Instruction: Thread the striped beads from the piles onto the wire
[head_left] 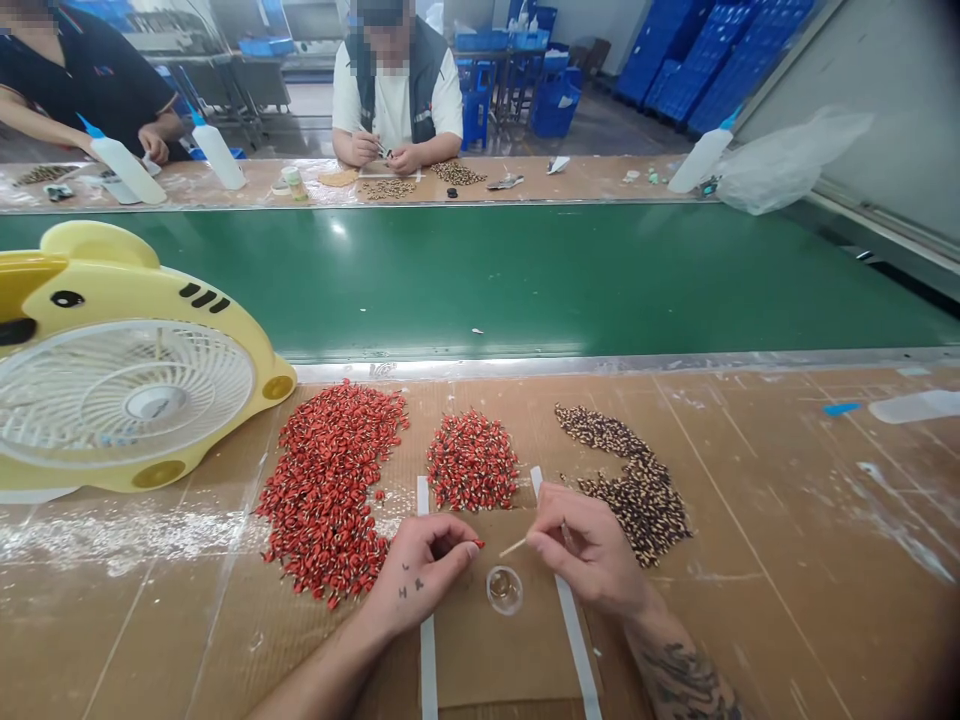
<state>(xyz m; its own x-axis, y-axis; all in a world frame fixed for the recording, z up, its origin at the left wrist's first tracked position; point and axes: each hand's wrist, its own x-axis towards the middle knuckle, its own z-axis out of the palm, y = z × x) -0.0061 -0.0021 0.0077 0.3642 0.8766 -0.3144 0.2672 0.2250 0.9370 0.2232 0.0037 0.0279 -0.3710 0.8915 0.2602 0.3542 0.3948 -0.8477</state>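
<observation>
Red bead (pixel 479 544) pinched in left hand (pixel 422 572), wooden stick (pixel 514 547) pinched in right hand (pixel 589 550).
A glass cup (pixel 504 590) is set between the hands, within reach; red beads (pixel 324 490) are heaped beside the left hand, speckled brown beads (pixel 637 495) beside the right.

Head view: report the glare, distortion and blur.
In the head view, a small glare spot marks the green conveyor belt, its metal edge rail bows from wide-angle distortion, the lower right corner darkens, and the left hand and right hand show no obvious motion blur.
</observation>
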